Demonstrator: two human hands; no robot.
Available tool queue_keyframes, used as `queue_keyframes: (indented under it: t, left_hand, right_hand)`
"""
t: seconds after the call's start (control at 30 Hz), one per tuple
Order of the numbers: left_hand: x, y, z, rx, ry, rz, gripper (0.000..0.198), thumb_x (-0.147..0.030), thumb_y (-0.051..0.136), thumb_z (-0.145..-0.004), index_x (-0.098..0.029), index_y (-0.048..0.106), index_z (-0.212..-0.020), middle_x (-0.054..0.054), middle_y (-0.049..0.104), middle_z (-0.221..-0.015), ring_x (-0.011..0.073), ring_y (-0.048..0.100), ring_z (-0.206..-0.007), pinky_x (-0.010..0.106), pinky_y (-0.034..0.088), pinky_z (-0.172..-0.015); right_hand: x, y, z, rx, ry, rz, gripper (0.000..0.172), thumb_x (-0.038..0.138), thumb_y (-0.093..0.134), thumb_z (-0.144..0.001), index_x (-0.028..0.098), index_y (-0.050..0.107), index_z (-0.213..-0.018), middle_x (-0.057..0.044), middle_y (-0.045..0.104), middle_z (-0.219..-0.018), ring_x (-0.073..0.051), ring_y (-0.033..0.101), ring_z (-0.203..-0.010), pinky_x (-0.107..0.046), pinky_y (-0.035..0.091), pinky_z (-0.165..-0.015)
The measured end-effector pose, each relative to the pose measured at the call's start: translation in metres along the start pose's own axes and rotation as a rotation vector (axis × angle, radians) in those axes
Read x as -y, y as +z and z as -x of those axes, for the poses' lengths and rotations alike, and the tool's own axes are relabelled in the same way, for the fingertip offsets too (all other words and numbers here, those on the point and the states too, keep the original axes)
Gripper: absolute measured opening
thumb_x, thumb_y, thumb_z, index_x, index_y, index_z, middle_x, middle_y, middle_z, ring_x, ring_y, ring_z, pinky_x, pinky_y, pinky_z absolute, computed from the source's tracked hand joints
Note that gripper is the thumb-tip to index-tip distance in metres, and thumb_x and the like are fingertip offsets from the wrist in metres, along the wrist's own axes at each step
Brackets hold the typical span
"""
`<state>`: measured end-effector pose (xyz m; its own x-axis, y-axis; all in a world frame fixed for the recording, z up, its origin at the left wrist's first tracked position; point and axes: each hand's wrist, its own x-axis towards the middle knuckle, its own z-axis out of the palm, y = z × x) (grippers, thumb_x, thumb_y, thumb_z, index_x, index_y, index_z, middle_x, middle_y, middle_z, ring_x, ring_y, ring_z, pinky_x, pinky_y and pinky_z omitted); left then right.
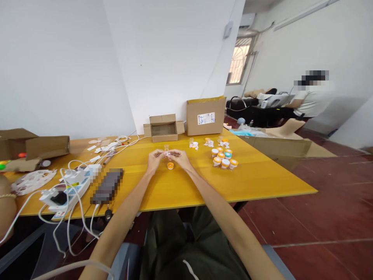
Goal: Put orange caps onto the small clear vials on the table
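My left hand [156, 158] and my right hand [178, 157] meet over the table, fingertips pinched together around a small whitish piece [167, 154] whose kind is too small to tell. Just beyond the fingers stands a small clear jar [166, 147]. An orange lid [170, 166] lies on the table close in front of my hands. To the right, several small jars with orange, white and teal lids [225, 163] stand in a cluster. Behind them are small heaps of whitish pieces [208, 143] beside more clear jars and orange lids.
An open small carton [164, 132] and a larger box with a label [206, 118] stand by the wall. On the left lie a power strip [78, 188] with tangled white cables, a phone [107, 186] and open cardboard [48, 147]. A person [311, 99] sits far right; another's arm [6, 206] shows left.
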<state>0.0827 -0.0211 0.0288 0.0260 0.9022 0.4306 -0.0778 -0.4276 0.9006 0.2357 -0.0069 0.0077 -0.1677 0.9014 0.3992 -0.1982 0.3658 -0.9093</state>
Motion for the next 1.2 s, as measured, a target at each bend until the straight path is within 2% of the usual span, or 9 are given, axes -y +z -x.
queue_keyframes:
  t: [0.2,0.43,0.7,0.97,1.2]
  left_hand:
    - [-0.0027,0.0002,0.0013,0.025,0.005,-0.007,0.026,-0.04,0.083,-0.06,-0.018,0.071,-0.066,0.001,0.069,-0.064,0.0182,0.066,-0.065,0.033,0.054,-0.07]
    - [-0.0038,-0.0007,0.0024,0.027,-0.03,-0.012,0.027,-0.038,0.085,-0.057,-0.018,0.071,-0.069,0.003,0.072,-0.072,0.0199,0.068,-0.072,0.034,0.054,-0.073]
    - [-0.0047,0.0006,0.0024,0.045,-0.087,0.059,0.033,-0.045,0.084,-0.059,-0.018,0.071,-0.072,0.003,0.073,-0.076,0.0174,0.066,-0.07,0.034,0.054,-0.077]
    - [-0.0032,-0.0011,0.0023,0.069,-0.131,0.053,0.03,-0.041,0.085,-0.059,-0.018,0.071,-0.072,0.005,0.072,-0.076,0.0198,0.067,-0.077,0.035,0.052,-0.082]
    - [-0.006,0.0006,0.0023,0.051,-0.125,0.058,0.028,-0.039,0.085,-0.057,-0.018,0.07,-0.069,0.003,0.072,-0.072,0.0196,0.067,-0.075,0.035,0.053,-0.081]
  right_hand:
    - [0.0018,-0.0002,0.0016,-0.002,0.009,0.001,0.033,0.04,0.082,-0.056,0.02,0.075,-0.082,-0.004,0.075,-0.079,-0.02,0.069,-0.073,-0.036,0.057,-0.075]
    - [-0.0002,0.001,0.0009,-0.005,-0.008,0.006,0.03,0.04,0.081,-0.058,0.021,0.074,-0.08,-0.003,0.075,-0.077,-0.02,0.07,-0.072,-0.035,0.058,-0.073]
    - [-0.0006,-0.0006,-0.0009,-0.016,-0.028,0.047,0.029,0.041,0.08,-0.06,0.021,0.074,-0.081,-0.003,0.074,-0.077,-0.02,0.069,-0.072,-0.035,0.057,-0.073]
    - [0.0044,0.0007,0.0008,-0.038,-0.033,0.075,0.027,0.039,0.08,-0.06,0.021,0.073,-0.079,-0.004,0.074,-0.079,-0.02,0.068,-0.074,-0.033,0.057,-0.07]
    - [0.0053,0.0006,0.0026,-0.021,-0.048,0.109,0.028,0.041,0.079,-0.062,0.021,0.072,-0.08,-0.004,0.074,-0.081,-0.019,0.068,-0.079,-0.032,0.056,-0.074]
